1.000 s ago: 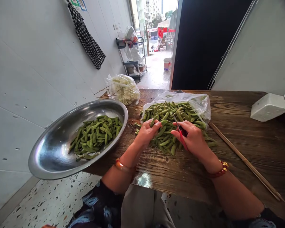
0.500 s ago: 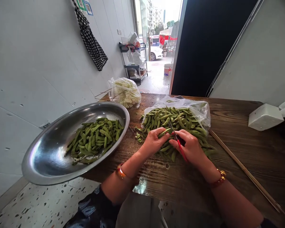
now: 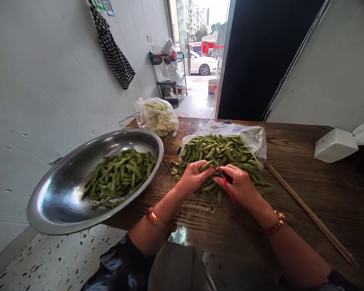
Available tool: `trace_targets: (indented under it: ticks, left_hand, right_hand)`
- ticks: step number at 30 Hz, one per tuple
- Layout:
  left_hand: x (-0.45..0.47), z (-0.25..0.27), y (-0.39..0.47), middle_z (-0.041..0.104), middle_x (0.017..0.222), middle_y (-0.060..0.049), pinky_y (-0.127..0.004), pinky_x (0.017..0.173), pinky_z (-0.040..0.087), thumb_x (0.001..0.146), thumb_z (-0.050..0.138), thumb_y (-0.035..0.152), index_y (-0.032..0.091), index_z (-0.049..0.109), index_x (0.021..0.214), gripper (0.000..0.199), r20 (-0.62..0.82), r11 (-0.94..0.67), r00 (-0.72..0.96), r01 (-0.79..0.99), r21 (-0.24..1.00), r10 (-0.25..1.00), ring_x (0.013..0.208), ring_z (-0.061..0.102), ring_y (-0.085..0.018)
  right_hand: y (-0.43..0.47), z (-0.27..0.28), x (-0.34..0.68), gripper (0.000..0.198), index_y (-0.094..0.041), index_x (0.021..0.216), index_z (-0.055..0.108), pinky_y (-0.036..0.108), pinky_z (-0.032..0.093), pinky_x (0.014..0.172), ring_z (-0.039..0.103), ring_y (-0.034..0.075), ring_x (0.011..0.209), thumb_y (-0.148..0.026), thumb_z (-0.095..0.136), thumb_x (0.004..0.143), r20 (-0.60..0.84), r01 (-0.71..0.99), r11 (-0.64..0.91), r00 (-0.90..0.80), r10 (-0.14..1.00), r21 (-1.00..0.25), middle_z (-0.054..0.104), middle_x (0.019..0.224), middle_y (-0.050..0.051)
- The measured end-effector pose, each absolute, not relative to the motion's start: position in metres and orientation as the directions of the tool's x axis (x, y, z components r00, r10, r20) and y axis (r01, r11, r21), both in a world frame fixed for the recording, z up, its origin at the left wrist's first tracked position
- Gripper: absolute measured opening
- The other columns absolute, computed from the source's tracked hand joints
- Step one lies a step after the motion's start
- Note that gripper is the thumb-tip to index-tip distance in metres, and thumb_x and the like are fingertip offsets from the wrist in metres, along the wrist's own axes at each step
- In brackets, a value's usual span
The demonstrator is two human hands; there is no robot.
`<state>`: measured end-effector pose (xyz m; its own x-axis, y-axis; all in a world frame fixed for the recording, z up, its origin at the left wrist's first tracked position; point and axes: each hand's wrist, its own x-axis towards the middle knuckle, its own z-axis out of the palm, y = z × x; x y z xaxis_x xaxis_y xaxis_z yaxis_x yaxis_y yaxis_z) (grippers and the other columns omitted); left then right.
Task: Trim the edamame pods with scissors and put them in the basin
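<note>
Left hand (image 3: 191, 178) pinching a pod (image 3: 206, 165) over the bean pile (image 3: 227, 151) on the table (image 3: 306, 194), right hand (image 3: 239, 186) gripping red scissors (image 3: 223, 180), blades seemingly at the pod's tip, steel bowl (image 3: 63, 198) of beans left

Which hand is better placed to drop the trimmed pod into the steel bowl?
Left, probably. The left hand pinches the edamame pod and sits on the steel bowl's side. The right hand is farther away and occupied with the red-handled scissors.
</note>
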<state>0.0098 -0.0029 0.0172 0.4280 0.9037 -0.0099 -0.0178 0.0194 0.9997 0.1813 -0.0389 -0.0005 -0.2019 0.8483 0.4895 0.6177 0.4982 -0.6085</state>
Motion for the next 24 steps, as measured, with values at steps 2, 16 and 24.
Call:
trace_targets:
  ticks: [2,16,24]
  left_hand:
    - [0.01,0.018,-0.004,0.051,0.061,0.004,-0.017,0.043,0.022,0.07,0.072,0.044,0.013,0.063,0.08,0.034,-0.072,0.121,0.432,-0.086,0.989,0.899,0.047,0.035,-0.003]
    - [-0.001,0.023,-0.004,0.035,0.057,0.006,-0.02,0.043,0.016,0.07,0.073,0.044,0.014,0.058,0.073,0.034,-0.027,0.117,0.513,-0.145,0.983,0.858,0.047,0.026,-0.003]
    - [-0.003,0.019,-0.003,0.037,0.057,0.005,-0.02,0.044,0.018,0.073,0.072,0.038,0.014,0.056,0.073,0.029,0.031,0.088,0.532,-0.196,0.977,0.846,0.048,0.028,-0.004]
  right_hand:
    - [-0.039,0.001,0.18,0.027,-0.019,0.097,0.066,0.033,0.05,0.071,0.061,0.02,0.077,-0.042,0.059,0.086,0.484,0.605,0.488,-0.187,0.855,-0.629,0.065,0.085,0.006]
    - [-0.042,0.005,0.174,0.024,-0.018,0.081,0.065,0.027,0.047,0.062,0.058,0.015,0.066,-0.04,0.059,0.086,0.412,0.503,0.467,-0.225,0.883,-0.727,0.064,0.074,0.002]
    - [-0.037,0.0,0.174,0.025,-0.018,0.088,0.068,0.031,0.05,0.069,0.063,0.019,0.075,-0.041,0.061,0.085,0.414,0.5,0.447,-0.183,0.892,-0.742,0.069,0.082,0.005]
